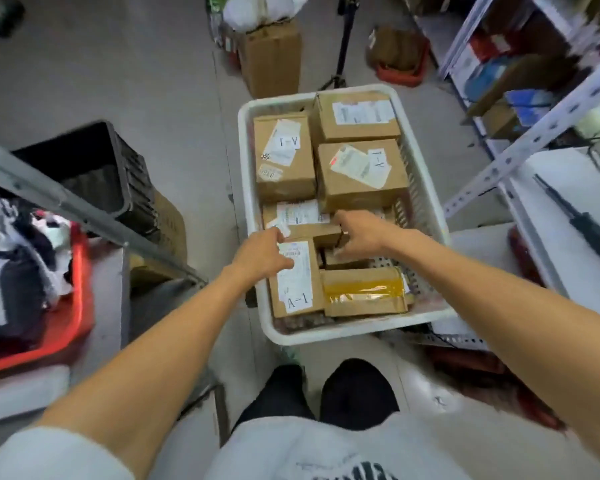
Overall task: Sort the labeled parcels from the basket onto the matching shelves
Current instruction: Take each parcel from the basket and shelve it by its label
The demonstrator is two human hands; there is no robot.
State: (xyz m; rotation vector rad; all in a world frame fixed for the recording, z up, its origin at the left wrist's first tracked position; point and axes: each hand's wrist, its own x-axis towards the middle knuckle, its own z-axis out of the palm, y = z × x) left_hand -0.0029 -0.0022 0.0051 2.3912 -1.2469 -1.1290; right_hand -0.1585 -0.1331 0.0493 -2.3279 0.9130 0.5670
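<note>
Basket (326, 332) holds about seven parcels (361, 174), some marked A-1. Right hand (357, 233) curls on flat parcel (302, 220) in middle; left hand (264, 254) touches it, grip unclear. Nearly all sorting remains, I judge.

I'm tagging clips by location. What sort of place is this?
Probably a parcel stockroom or small warehouse: a white basket of labeled cardboard parcels stands on the floor, perforated metal shelving holding goods rises on the right, and another carton sits beyond.
</note>
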